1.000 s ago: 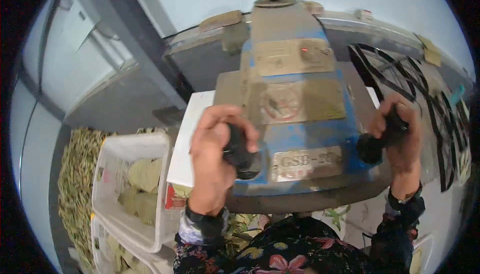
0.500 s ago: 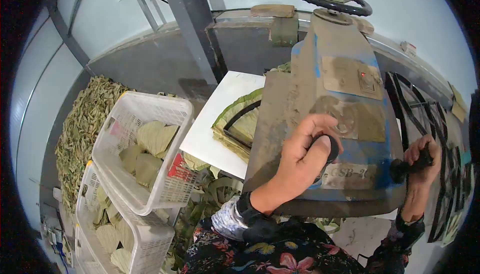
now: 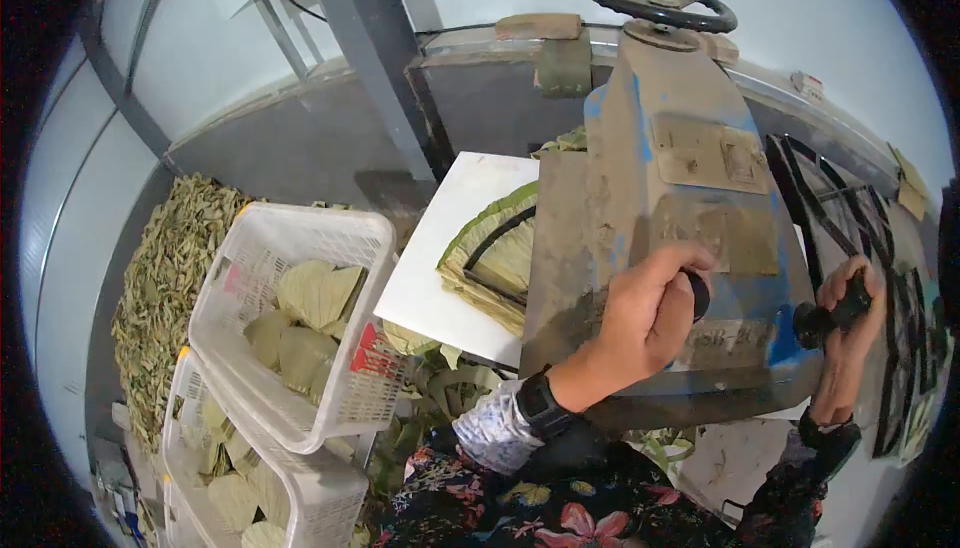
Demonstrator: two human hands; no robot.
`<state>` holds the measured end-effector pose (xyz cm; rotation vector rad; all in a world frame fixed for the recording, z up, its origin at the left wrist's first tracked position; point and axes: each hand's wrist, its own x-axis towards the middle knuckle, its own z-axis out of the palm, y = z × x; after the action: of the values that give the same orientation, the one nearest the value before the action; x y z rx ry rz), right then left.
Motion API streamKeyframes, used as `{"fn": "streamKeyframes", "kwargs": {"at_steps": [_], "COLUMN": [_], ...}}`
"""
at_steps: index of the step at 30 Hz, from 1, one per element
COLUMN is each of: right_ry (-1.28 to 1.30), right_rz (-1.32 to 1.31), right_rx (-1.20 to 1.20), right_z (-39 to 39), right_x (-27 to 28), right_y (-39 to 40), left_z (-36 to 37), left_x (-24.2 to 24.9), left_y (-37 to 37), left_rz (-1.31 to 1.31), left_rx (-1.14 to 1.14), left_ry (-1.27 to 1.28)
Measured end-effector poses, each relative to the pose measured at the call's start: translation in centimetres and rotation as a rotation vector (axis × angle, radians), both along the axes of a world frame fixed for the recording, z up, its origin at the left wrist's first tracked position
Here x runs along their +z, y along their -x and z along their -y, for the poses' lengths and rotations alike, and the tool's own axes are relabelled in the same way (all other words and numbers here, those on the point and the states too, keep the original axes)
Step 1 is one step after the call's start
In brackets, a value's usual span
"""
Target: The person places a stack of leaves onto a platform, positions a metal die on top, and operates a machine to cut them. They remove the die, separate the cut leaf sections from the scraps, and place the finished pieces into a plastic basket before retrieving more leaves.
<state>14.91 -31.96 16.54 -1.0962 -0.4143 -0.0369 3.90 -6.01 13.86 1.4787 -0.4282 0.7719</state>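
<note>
My left hand (image 3: 645, 313) is closed around a black handle (image 3: 697, 294) on the front of the dusty blue cutting press (image 3: 625, 188). On the press's right side, my right hand (image 3: 852, 313) is wrapped around another black handle (image 3: 815, 325). Left of the press head, a stack of trimmed leaves (image 3: 505, 263) lies on a white board (image 3: 425, 283). A curved black cutting die (image 3: 490, 238) rests on the leaves. The press head's plate hides the right part of both the stack and the die.
White plastic baskets (image 3: 345, 368) holding cut leaves stand stacked at left. Behind them is a big heap of leaf scraps (image 3: 165, 288). More scraps lie below the board. A black handwheel (image 3: 662, 3) tops the press, and black frames (image 3: 850, 208) lean at right.
The view has shifted slightly. My left hand's fingers are wrapped more closely around its handle. A small red light on the press no longer shows. Both hands stay on their handles.
</note>
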Motion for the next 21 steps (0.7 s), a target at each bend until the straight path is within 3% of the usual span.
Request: {"fn": "streamKeyframes", "kwargs": {"at_steps": [2,6,8,9,10,11,12,14,16,17,18,20,21], "right_ry": [0.014,-0.033,-0.054,0.04,0.2,0.403,0.415,0.875,1.115,1.108,1.1,1.221,1.348], "right_rz": [0.055,-0.053,-0.09,0.018,0.15,0.12,0.325,0.628,0.677,0.599,0.52,0.441,0.33], "right_rx": [-0.006,-0.184,-0.046,-0.051,-0.087,-0.098,-0.021,0.1,0.028,-0.16,-0.341,-0.671,-0.771], "right_z": [-0.2,-3.7,-5.4,-8.0,-9.8,-11.0,-11.5,-11.0,-9.9,-9.0,-7.7,-3.1,-1.0], "right_x": [-0.2,0.4,-0.6,-0.1,0.1,0.6,-0.4,0.0,-2.0,-4.0,-6.4,-11.1,-12.6], "right_y": [0.2,3.5,4.7,6.4,7.5,9.1,9.7,9.7,7.5,5.6,3.5,-2.3,-4.1], "left_z": [-1.1,-5.1,-8.2,-10.0,-11.9,-14.6,-16.7,-17.7,-16.7,-15.8,-14.7,-11.7,-11.6], "left_x": [0.4,2.0,2.4,2.5,2.9,2.8,2.6,2.9,1.5,0.5,-0.2,-3.0,-1.6], "left_y": [-0.4,1.2,1.4,1.4,1.6,1.6,1.5,2.3,3.9,4.8,5.4,5.4,4.5], "left_rz": [0.075,-0.031,-0.043,-0.038,-0.069,-0.081,-0.093,-0.032,0.068,0.157,0.053,-0.008,-0.046], "left_rx": [0.066,0.048,0.131,0.166,0.264,0.375,0.494,1.079,1.024,0.986,0.664,0.434,0.664], "left_ry": [-0.133,0.005,0.053,0.08,0.097,0.103,0.107,-0.111,-0.268,-0.416,-0.461,-0.476,-0.461]}}
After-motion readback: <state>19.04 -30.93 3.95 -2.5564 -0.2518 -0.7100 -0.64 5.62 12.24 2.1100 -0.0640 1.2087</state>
